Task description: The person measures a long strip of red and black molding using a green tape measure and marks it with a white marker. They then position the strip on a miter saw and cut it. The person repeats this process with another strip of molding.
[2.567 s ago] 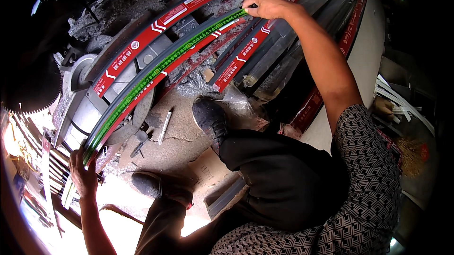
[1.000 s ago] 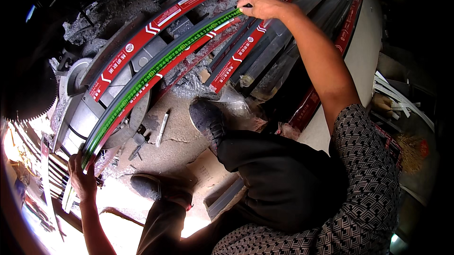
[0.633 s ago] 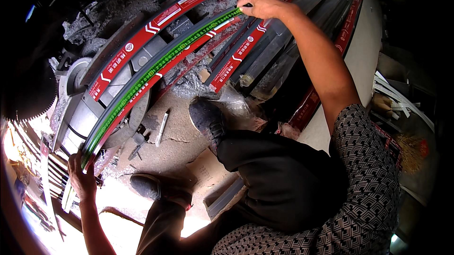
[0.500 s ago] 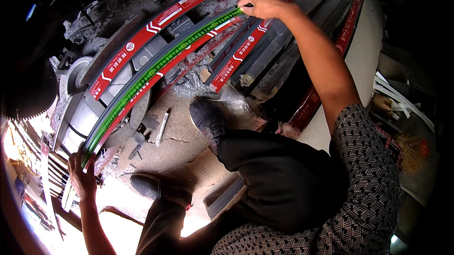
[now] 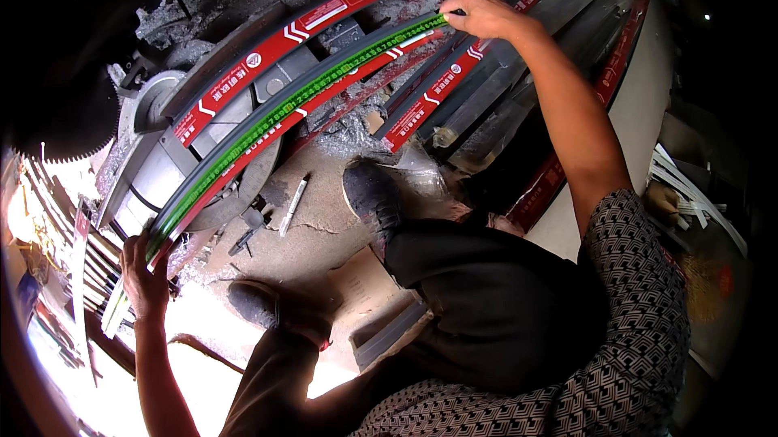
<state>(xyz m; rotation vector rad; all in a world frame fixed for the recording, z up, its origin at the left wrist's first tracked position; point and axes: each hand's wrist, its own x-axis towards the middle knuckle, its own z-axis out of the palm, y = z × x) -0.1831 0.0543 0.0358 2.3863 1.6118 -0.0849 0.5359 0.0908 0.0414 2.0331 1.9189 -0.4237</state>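
A green tape measure (image 5: 277,116) with dark markings is stretched along a long dark metal profile (image 5: 243,126) that carries a red printed film (image 5: 278,130). At the lower left my left hand (image 5: 146,279) is closed round the near end of the profile, where the tape also ends; my palm hides the exact grip. My right hand (image 5: 486,14), arm reaching far forward, pinches the tape between thumb and fingers at its far right end. Whether a tape case is in that hand cannot be made out.
Behind lies another red-filmed profile (image 5: 251,62) over a grey metal saw base (image 5: 279,76). A toothed saw blade (image 5: 69,121) hangs at the left. More profiles (image 5: 429,104) lie to the right. A white marker pen (image 5: 293,206) and metal scraps are on the floor near my shoes (image 5: 371,194).
The whole view has shifted, so the profiles and floor sit further right in it. Both hands keep their holds; the tape stays stretched along the profile.
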